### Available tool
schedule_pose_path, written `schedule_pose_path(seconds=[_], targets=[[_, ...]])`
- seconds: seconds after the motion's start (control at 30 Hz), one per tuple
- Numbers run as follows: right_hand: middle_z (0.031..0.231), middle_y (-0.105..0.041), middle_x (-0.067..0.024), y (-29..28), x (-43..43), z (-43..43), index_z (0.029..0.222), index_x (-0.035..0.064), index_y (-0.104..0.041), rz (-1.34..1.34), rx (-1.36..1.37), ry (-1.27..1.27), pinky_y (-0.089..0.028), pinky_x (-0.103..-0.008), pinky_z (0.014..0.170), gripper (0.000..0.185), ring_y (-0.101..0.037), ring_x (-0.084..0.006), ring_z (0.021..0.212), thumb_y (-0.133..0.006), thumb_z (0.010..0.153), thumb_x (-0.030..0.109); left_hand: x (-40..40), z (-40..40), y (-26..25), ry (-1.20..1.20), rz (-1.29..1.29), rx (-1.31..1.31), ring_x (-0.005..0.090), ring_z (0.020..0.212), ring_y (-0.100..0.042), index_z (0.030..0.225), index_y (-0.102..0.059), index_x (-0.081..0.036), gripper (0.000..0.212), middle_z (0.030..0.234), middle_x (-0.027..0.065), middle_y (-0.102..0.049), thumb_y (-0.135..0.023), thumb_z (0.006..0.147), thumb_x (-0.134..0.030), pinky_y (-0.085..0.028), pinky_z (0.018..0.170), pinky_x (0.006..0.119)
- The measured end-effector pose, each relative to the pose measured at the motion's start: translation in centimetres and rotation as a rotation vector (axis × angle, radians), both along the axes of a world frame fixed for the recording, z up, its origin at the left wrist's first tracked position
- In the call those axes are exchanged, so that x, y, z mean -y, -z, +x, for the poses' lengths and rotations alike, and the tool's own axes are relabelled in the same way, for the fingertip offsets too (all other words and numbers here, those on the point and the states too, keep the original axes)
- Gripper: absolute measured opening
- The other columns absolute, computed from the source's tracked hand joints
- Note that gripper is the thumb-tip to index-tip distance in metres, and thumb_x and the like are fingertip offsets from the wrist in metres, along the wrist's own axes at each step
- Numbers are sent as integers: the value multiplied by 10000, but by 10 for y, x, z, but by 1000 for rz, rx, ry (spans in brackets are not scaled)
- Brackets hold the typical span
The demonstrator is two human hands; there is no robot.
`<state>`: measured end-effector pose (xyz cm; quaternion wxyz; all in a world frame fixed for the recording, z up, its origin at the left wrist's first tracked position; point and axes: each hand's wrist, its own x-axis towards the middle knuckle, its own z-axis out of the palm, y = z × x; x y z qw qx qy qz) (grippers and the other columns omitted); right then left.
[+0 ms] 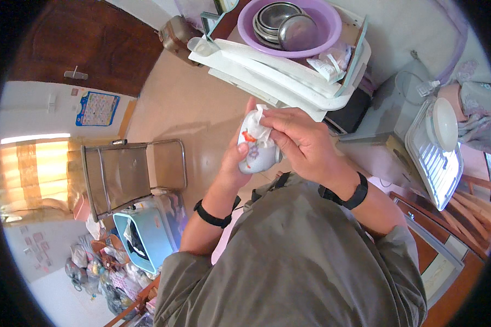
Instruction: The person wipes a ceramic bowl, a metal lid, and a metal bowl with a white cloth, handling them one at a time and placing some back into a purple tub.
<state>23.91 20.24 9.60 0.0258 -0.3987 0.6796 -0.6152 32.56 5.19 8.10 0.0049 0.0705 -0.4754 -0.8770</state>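
My left hand (234,157) cradles a white ceramic bowl (258,160) with orange and purple floral decoration. The bowl is tipped on its side, its foot ring towards the right, and my left thumb presses on its outer wall. A crumpled white tissue (257,124) lies against the outside of the bowl. Pinched between the fingertips of my right hand (300,137), the tissue touches the bowl near its upper part. The inside of the bowl is hidden. Both hands are in front of my body, above the tiled floor.
Ahead, a white shelf unit (266,79) carries a purple plastic basin (245,24) holding several metal bowls (279,18). To the right, a white bowl (448,124) stands in a draining tray (423,163). A folding chair (118,175) and a blue bin (159,233) are at left.
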Motion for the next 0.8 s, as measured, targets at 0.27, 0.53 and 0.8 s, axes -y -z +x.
schedule_pose_path(seconds=[0.27,0.53,0.8], targets=[[1223,-624,-47,10,0,21,1094,79,-681,145,-644,9,-469,-361,954,356,-546,-230,1164,-580,766,176,-14,-1,10,-154,635,215,327,1101,-586,1371,-469,-139,678,1215,147,-592,-386,880,-599,-465,966,460],[1272,-599,-91,40,-17,20,1059,50,-686,-22,-862,-164,-459,-381,997,312,-562,-248,1181,-624,766,139,-8,2,-7,31,548,-25,414,1118,-567,1481,-275,-139,884,1259,215,-540,-467,792,-657,-452,976,522],[1280,-551,-196,15,-14,37,1331,-42,-463,-106,173,-93,-422,-330,968,408,-556,-269,1155,-489,989,180,-1,13,-6,-112,234,-73,348,1216,-504,1495,-282,-120,1073,1335,179,-479,-723,585,-479,-426,1013,490]])
